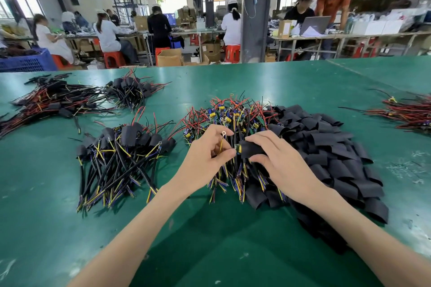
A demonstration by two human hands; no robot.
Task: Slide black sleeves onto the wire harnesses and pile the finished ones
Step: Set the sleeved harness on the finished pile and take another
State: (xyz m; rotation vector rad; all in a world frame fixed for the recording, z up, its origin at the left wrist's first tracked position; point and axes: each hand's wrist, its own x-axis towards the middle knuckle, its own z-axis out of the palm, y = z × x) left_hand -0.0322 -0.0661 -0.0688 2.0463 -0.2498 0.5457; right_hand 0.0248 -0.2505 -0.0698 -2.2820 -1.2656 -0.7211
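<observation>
My left hand [206, 152] pinches the wires of one harness [221, 144], whose yellow wire with a ring terminal sticks up between thumb and forefinger. My right hand [275, 156] grips a black sleeve [250, 148] that sits partly over the small green board at that harness's end. Both hands hover over a heap of unsleeved harnesses [229, 119] with blue and yellow parts. To the right lies a wide spread of loose black sleeves [326, 154]. A pile of sleeved harnesses [121, 154] lies left of my left hand.
The green table [210, 228] carries more sleeved harness piles at the far left [53, 100] and back centre-left [133, 89], and a red-wired bundle [408, 112] at the right edge. A blue crate [25, 60] stands beyond the table. Several people work at benches behind.
</observation>
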